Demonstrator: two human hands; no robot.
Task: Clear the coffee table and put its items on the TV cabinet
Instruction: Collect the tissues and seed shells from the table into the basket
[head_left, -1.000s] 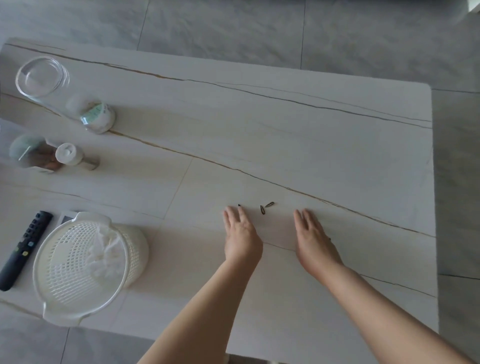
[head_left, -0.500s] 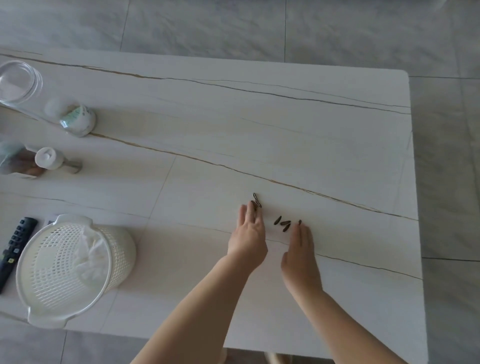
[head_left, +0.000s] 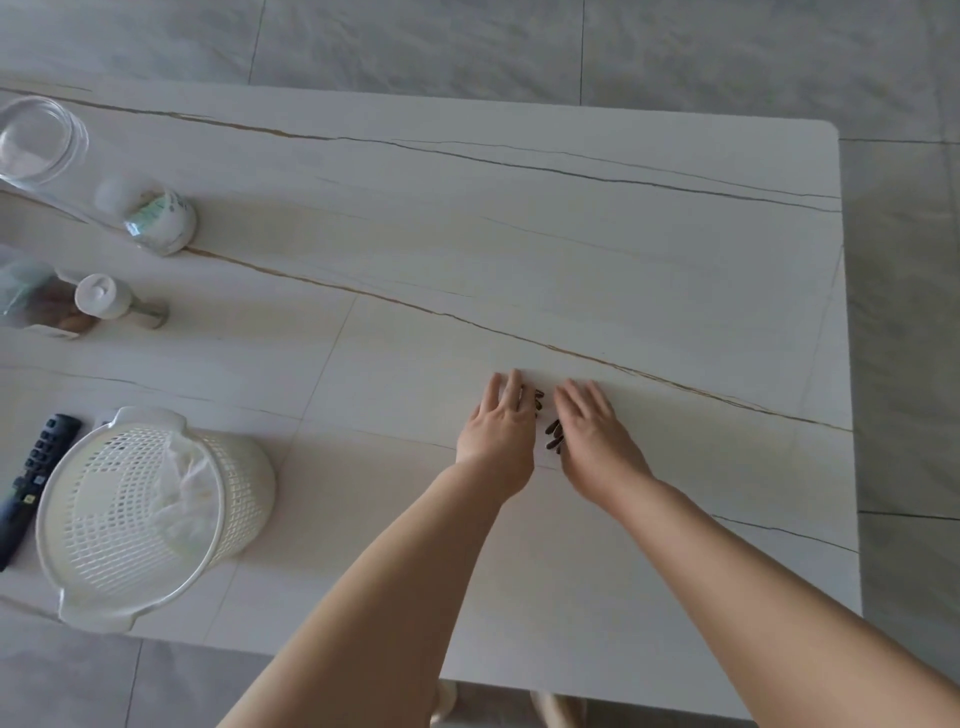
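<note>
Several small dark seed shells (head_left: 550, 434) lie in a loose cluster on the white marble coffee table (head_left: 597, 249). My left hand (head_left: 501, 428) lies flat on the tabletop just left of them, fingers straight. My right hand (head_left: 592, 431) lies flat just right of them, fingers straight and angled toward the left hand. The shells sit in the narrow gap between the two hands, partly hidden by the fingers.
At the left stand a white mesh basket (head_left: 156, 512) with a crumpled tissue inside, a dark remote (head_left: 36, 478), a glass jar (head_left: 39, 137), a small white bottle (head_left: 156, 215) and a lidded container (head_left: 98, 299). Grey tiled floor surrounds the table.
Both hands have slid toward each other across the table, sweeping the scattered shells into one cluster between them. The gap between the hands has narrowed.
</note>
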